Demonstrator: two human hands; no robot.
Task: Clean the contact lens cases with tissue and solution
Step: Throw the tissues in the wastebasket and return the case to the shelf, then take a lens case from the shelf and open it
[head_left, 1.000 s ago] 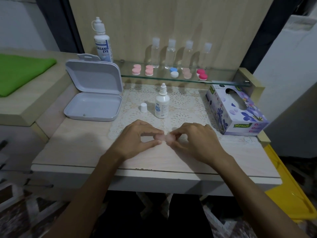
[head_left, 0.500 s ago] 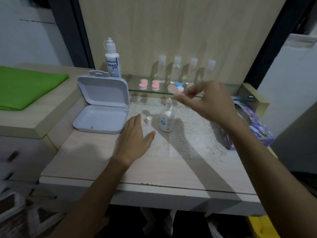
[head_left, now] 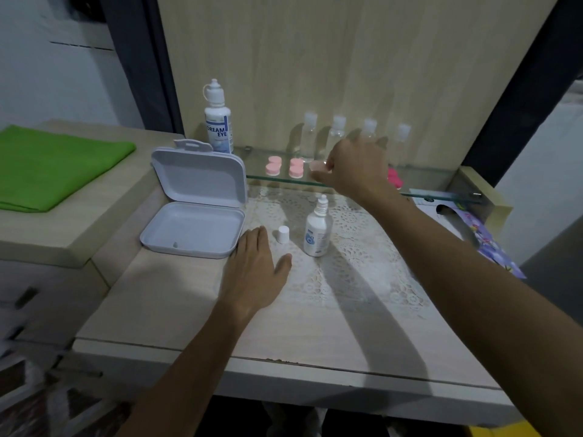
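Since half a second ago my right hand (head_left: 353,171) has carried the pale pink lens case (head_left: 317,166) farther back, down to the glass shelf (head_left: 426,184), where I pinch it between thumb and fingertips beside two other pink cases (head_left: 285,167) (a brighter pink one (head_left: 395,179) peeks out past my wrist). My left hand (head_left: 255,269) has stayed flat on the table (head_left: 176,310), fingers straight and holding nothing, just beside the open white box (head_left: 195,216). Near it stand the small white cap (head_left: 283,234) and the uncapped solution bottle (head_left: 318,230) on the lace mat (head_left: 362,266). At the right edge lies the tissue box (head_left: 482,234).
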